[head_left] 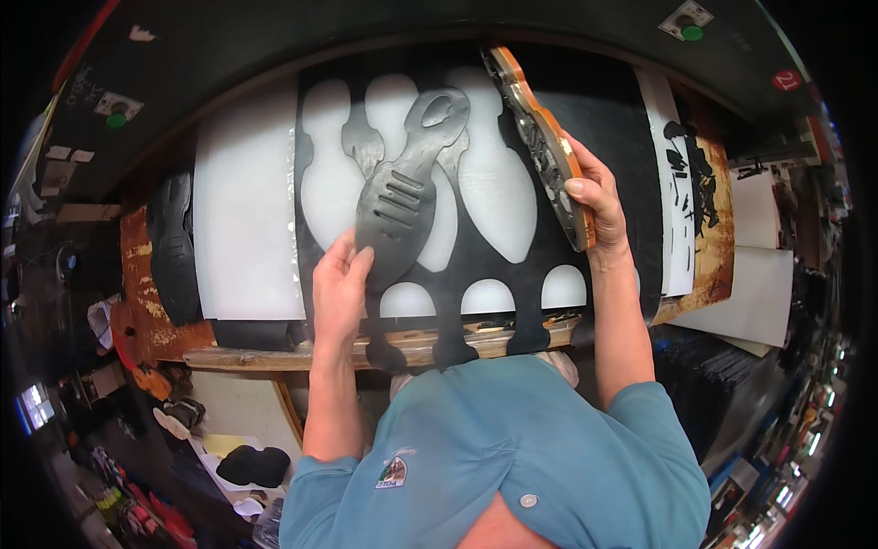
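My left hand (340, 288) pinches the near, wide end of a black sole-shaped piece (398, 206), thumb on top. Several slots cross its wide part and an opening pierces its narrow far end. In my right hand (599, 206) is a sole-shaped cutting die (540, 137), tilted up on its side, with an orange outer rim and metal parts inside. Both are above a black sheet (590, 105) with several sole-shaped holes cut through it. White surface shows through those holes, and rounded cutouts run along the sheet's near edge.
A white board (247, 210) lies under the sheet on the worn table. Black sole pieces (172, 247) are stacked at the left, and thin black scraps (700, 178) lie at the right. A dark machine beam (393, 23) with green buttons spans the far side.
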{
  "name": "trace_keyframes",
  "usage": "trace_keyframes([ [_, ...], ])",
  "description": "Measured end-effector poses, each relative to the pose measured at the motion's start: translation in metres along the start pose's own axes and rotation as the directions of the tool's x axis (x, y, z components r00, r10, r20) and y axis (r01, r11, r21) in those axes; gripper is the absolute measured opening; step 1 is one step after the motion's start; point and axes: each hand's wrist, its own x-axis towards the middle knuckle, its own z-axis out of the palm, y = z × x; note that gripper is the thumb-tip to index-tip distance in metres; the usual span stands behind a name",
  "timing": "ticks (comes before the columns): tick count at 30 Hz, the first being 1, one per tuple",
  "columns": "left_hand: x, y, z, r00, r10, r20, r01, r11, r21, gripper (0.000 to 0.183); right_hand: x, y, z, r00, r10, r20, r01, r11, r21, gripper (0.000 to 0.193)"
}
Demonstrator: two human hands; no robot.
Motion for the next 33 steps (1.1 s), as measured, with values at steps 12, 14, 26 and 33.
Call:
trace_keyframes([
  [12,-0.012,0.014,-0.044,0.956,-0.196,0.219,0.194,0.981,0.028,0.028,-0.048,-0.01,0.01,0.986,-0.154,-0.06,0.075,0.74,-0.668,0.084],
  [14,-0.013,0.014,-0.049,0.964,-0.17,0.202,0.156,0.984,0.086,0.04,-0.055,-0.003,0.015,0.977,-0.212,0.02,0.105,0.401,-0.91,0.08],
  [26,0.053,0.014,-0.004,0.879,-0.255,0.404,0.117,0.935,0.335,0.066,0.042,0.045,0.095,0.834,-0.317,0.452,0.481,0.014,-0.877,0.05],
  [33,0.057,-0.001,0.004,0.898,-0.07,0.435,-0.049,0.965,0.257,0.066,0.045,0.052,0.095,0.849,-0.282,0.447,0.457,-0.033,-0.889,0.037],
])
